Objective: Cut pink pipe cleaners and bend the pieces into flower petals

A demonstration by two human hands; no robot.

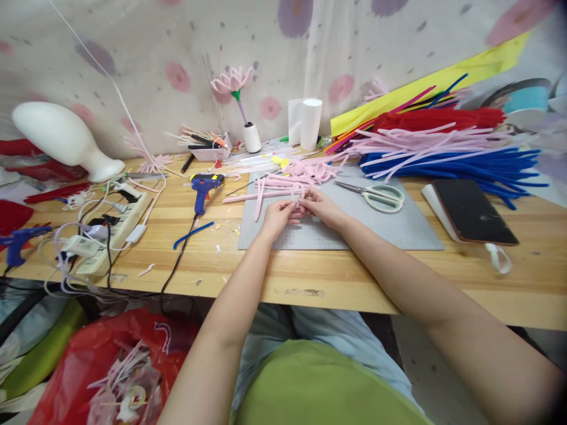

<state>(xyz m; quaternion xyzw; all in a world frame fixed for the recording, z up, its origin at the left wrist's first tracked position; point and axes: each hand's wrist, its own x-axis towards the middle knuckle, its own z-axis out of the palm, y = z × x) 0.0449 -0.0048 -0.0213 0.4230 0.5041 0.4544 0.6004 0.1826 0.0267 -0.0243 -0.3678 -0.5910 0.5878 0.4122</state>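
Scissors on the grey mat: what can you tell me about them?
The scissors have pale green, plastic-looking loop handles and dark, metallic-looking blades that appear closed. They lie on the grey cutting mat, to the right of the right hand, tips pointing left. Neither hand touches them.

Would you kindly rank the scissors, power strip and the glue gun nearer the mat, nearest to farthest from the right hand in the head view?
1. Scissors, right of the right hand.
2. Glue gun, left of the mat.
3. Power strip, farther left.
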